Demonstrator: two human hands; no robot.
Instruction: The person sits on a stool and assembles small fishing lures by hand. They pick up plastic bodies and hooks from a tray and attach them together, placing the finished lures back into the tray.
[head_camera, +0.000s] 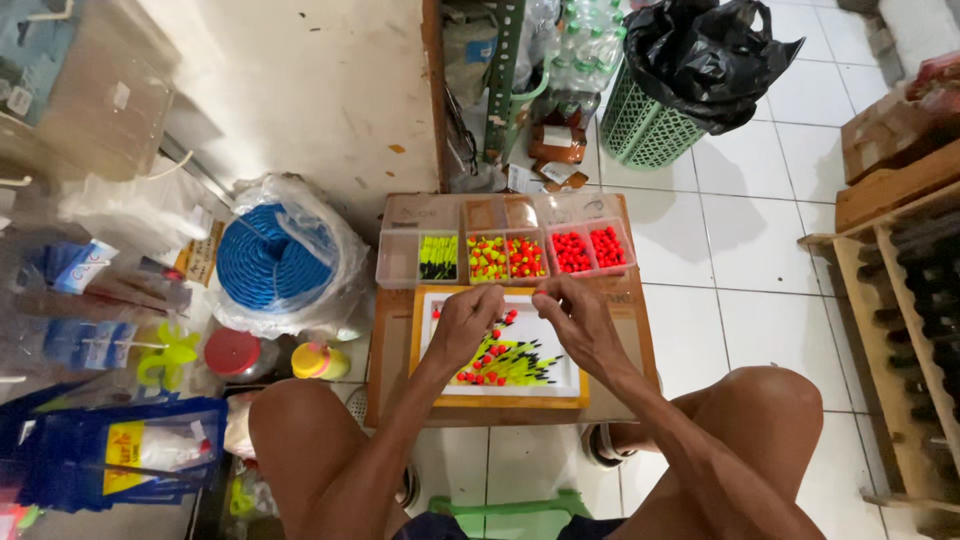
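Both hands, left hand (466, 322) and right hand (578, 318), fingertips pinched together over tray (428, 392); what they pinch unclear; yellow floats (515, 362) just beneath.

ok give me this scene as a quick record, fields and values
left hand: over the tray, fingers pinched, what it holds too small to tell
right hand: over the tray, fingertips close to the left hand's
tray: white, yellow rim, holds red beads and yellow sticks
organiser: clear box behind the tray, sorted yellow, red-yellow and red pieces
rope: blue coil in plastic, left of the table
bin: green, black bag
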